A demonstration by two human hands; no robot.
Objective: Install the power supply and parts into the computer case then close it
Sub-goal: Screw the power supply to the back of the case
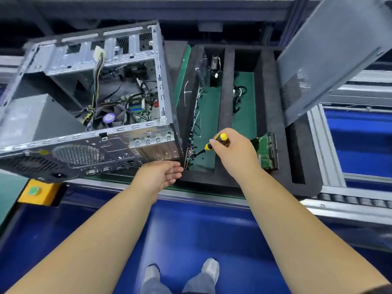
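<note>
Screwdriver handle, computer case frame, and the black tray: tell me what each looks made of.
Screwdriver handle: glossy yellow-and-black plastic, probably.
Computer case frame: bare sheet metal, grey with punched slots and vents.
Tray: likely matte black foam, thick soft-edged dividers.

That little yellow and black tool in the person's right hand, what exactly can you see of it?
The yellow and black screwdriver has a stubby handle, seemingly plastic, with a rounded yellow cap, a dark middle and a yellow collar, then a thin dark shaft. The right hand grips the handle, fingers curled round it. It tilts down to the left, its tip among small dark screws in the green-floored slot of the black foam tray, beside the open grey metal computer case.
</note>
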